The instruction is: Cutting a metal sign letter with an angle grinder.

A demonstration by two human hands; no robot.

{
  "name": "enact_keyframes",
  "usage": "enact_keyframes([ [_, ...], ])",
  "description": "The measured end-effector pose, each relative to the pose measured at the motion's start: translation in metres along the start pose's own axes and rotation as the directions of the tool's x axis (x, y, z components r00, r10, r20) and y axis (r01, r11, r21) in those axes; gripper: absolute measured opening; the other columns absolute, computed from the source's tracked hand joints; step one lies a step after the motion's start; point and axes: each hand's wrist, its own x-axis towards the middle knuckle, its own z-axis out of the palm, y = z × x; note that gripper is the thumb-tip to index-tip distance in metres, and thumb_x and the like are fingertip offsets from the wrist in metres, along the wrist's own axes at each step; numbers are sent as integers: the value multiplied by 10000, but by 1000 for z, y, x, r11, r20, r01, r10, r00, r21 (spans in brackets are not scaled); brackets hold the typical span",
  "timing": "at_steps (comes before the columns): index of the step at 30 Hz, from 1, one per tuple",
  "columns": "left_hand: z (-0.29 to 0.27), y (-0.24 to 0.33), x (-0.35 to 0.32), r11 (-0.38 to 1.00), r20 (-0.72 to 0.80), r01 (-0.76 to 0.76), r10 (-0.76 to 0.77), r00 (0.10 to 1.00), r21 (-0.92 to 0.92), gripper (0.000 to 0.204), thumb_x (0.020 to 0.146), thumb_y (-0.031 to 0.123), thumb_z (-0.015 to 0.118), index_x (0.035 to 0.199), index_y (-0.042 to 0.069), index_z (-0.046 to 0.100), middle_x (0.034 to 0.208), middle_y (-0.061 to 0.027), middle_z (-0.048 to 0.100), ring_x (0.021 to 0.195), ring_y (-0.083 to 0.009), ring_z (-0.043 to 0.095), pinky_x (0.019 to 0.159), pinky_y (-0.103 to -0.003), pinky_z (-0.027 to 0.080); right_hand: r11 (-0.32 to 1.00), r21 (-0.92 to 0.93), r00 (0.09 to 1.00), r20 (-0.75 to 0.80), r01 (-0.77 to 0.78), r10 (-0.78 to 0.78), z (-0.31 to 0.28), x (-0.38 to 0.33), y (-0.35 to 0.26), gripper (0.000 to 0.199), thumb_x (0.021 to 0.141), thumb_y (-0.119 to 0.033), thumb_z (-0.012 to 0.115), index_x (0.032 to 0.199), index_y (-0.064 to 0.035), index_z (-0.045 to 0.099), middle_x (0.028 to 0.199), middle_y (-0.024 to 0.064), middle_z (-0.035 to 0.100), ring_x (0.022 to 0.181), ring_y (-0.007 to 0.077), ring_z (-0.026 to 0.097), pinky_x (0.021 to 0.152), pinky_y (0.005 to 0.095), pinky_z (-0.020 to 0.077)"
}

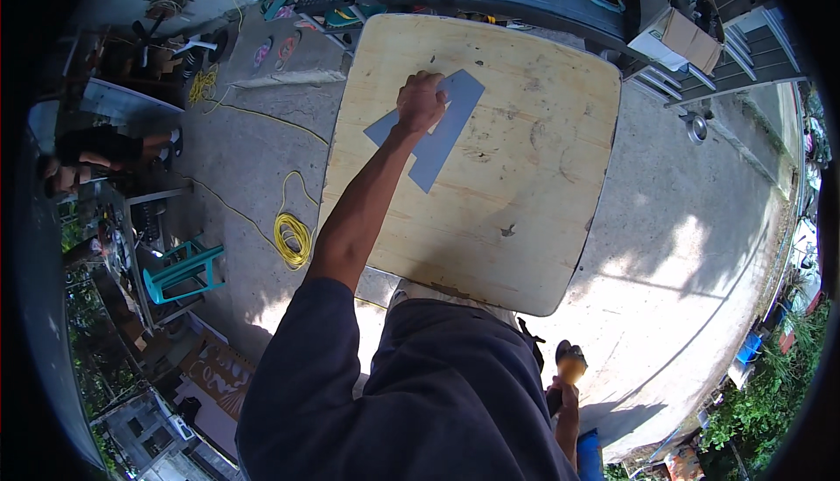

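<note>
My left hand (422, 103) is closed over a flat blue-grey cut-out piece (448, 144) with straight, angled edges. That piece lies on a pale plywood tabletop (525, 175), toward its far left part. A light strip shows beside my fingers, and I cannot tell whether it is bare wood or a separate thing. Down at the lower right, beside my body, my right hand (560, 391) grips a dark object with a rounded yellowish part (571, 367). It is held off the table, and its kind is too blurred to make out.
Yellow cord (292, 238) lies coiled on the concrete floor, left of the table. Farther left are a teal stool (185, 271) and a seated person (105, 148). A cardboard box (687, 39) sits at the far right, with a metal bowl (695, 127) below it.
</note>
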Motion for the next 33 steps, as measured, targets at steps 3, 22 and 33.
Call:
enact_keyframes([
  [3,15,8,7,999,-73,-24,22,997,-31,256,836,211,752,1082,140,746,1057,-103,696,1040,-310,662,870,-428,551,1000,8,1000,-5,-2,2,-12,-1,13,327,825,-298,803,947,-43,638,716,79,642,576,236,647,589,379,579],
  [22,-12,23,-39,996,182,15,-32,983,92,1191,591,459,968,1531,57,357,1543,-188,395,1409,-423,383,1120,-567,379,997,64,999,3,-37,37,40,35,-18,328,816,-285,813,945,-42,634,714,85,640,572,243,650,579,388,580],
  [33,-25,34,-16,967,307,209,-245,920,144,1063,534,385,1008,1409,62,496,1400,-188,521,1353,-387,438,1056,-616,382,996,81,999,27,-36,33,13,55,21,329,810,-277,819,943,-42,631,713,89,638,570,248,651,574,394,580],
])
